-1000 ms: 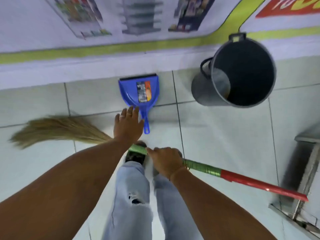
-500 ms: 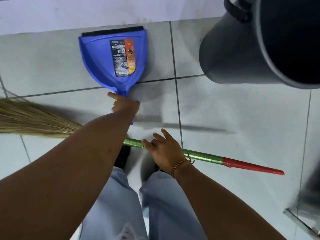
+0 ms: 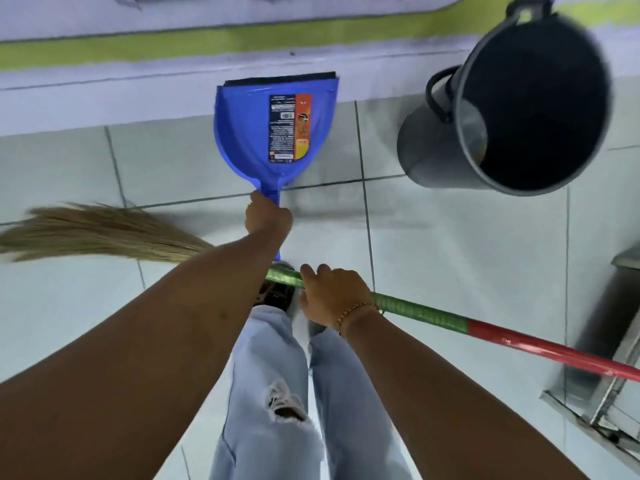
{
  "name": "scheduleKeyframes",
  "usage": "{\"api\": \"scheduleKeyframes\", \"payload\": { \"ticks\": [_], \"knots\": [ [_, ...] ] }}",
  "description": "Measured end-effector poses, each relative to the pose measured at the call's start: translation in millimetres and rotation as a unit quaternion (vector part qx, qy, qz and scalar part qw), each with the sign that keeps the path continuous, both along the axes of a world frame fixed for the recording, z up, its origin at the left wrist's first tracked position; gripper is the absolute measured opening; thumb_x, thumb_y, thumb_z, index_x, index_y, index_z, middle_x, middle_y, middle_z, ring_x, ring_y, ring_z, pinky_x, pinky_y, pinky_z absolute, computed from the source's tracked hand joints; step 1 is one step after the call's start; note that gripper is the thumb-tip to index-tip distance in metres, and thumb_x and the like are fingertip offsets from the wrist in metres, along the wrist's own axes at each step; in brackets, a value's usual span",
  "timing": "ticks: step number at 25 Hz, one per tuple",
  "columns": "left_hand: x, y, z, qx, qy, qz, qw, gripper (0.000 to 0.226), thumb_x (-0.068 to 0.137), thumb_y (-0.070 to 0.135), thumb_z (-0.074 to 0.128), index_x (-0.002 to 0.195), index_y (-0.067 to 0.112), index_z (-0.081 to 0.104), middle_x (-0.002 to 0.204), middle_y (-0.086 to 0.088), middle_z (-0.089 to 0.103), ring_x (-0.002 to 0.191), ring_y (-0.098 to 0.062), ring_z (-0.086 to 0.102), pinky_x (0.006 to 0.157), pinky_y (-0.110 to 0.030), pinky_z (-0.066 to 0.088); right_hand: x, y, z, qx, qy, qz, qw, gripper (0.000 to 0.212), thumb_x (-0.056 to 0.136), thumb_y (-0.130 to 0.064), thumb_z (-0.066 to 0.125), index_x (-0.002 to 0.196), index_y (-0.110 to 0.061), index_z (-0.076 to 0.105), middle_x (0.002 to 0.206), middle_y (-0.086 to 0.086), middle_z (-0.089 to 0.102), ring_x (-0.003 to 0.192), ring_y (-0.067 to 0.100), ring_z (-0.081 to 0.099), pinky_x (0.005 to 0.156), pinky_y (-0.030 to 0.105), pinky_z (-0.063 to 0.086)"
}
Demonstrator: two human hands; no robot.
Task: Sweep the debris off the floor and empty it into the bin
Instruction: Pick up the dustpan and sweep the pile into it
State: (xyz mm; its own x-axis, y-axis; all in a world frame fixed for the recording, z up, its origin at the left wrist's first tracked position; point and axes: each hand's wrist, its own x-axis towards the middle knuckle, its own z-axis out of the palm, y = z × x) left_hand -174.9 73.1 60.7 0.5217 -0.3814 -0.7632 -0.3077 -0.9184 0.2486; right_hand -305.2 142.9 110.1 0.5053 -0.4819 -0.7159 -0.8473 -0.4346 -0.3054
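Left hand (image 3: pixel 268 216) closed in a fist round the handle of the blue dustpan (image 3: pixel 273 133). Pan spreads from the hand toward 12 o'clock, its dark lip at the far end by the base of the wall (image 3: pixel 138 95). Label sticker on the pan faces up. The tip of the handle shows just below the fist. Cannot tell whether the pan rests on the floor (image 3: pixel 450 254) or is raised off it.

Right hand (image 3: pixel 332 296) lies over the broom (image 3: pixel 415 311) on its green-wrapped part, fingers curled over the stick; how firmly it grips, I cannot tell. A thin bracelet (image 3: pixel 353 311) sits on that wrist. The stick runs from this hand toward 4 o'clock, turning red past the green wrap. The straw head (image 3: pixel 97 233) fans out toward 9 o'clock, passing behind the left forearm.

Bin (image 3: pixel 512 109), grey with a dark inside, stands at 2 o'clock from the left hand, well apart from the pan, side handle toward the pan. Its rim is blurred.

Pale tile floor; no debris can be made out on it. Light jeans (image 3: pixel 277 393) with a torn knee below the hands. A metal frame (image 3: pixel 602 393) at 4 o'clock near the edge.
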Motion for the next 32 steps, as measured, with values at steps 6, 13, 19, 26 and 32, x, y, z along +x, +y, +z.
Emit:
{"api": "scheduleKeyframes", "payload": {
  "ticks": [6, 13, 19, 26, 32],
  "knots": [
    [85.4, 38.2, 143.0, -0.164, -0.058, -0.036, 0.984, 0.044, 0.079, -0.007, 0.047, 0.122, 0.005, 0.046, 0.124, -0.018, 0.051, 0.113, -0.039, 0.053, 0.096, -0.049, 0.046, 47.7, 43.1, 111.3, 0.004, 0.065, -0.031, 0.997, 0.032, 0.093, -0.020, 0.043, 0.122, -0.007, 0.049, 0.116, 0.013, 0.062, 0.104, 0.034, 0.062, 0.083, 0.039, 0.049],
    [196.5, 192.6, 230.4, -0.192, -0.111, -0.090, 0.971, 0.044, 0.079, -0.005, 0.048, 0.123, 0.000, 0.048, 0.123, -0.024, 0.055, 0.113, -0.045, 0.051, 0.096, -0.051, 0.045, 131.6, 173.6, 169.9, -0.016, 0.073, -0.091, 0.993, 0.042, 0.096, -0.013, 0.036, 0.137, -0.006, 0.034, 0.128, 0.018, 0.053, 0.110, 0.038, 0.059, 0.089, 0.044, 0.048],
    [249.9, 367.1, 255.5, -0.192, -0.080, -0.016, 0.978, 0.051, 0.080, -0.004, 0.051, 0.129, 0.005, 0.043, 0.121, -0.022, 0.053, 0.112, -0.041, 0.052, 0.092, -0.047, 0.046, 197.3, 305.1, 181.7, -0.031, 0.036, -0.190, 0.981, 0.040, 0.098, -0.034, 0.033, 0.136, -0.020, 0.035, 0.112, 0.019, 0.062, 0.100, 0.039, 0.061, 0.077, 0.039, 0.046],
    [331.5, 547.8, 248.2, -0.144, -0.075, 0.129, 0.978, 0.042, 0.074, -0.010, 0.049, 0.114, 0.002, 0.045, 0.114, -0.021, 0.055, 0.103, -0.041, 0.055, 0.088, -0.046, 0.046, 257.2, 411.5, 185.9, -0.046, 0.021, -0.214, 0.976, 0.026, 0.092, -0.015, 0.046, 0.115, -0.005, 0.049, 0.111, 0.014, 0.060, 0.098, 0.034, 0.061, 0.072, 0.033, 0.045],
    [398.1, 650.9, 217.5, -0.125, -0.081, 0.167, 0.975, 0.037, 0.078, -0.005, 0.059, 0.112, 0.000, 0.044, 0.112, -0.022, 0.059, 0.102, -0.041, 0.056, 0.083, -0.044, 0.045, 328.3, 499.3, 160.0, -0.011, 0.023, -0.196, 0.980, 0.042, 0.097, -0.035, 0.042, 0.133, -0.014, 0.038, 0.113, 0.020, 0.061, 0.103, 0.039, 0.060, 0.083, 0.040, 0.048]
  ]
}}
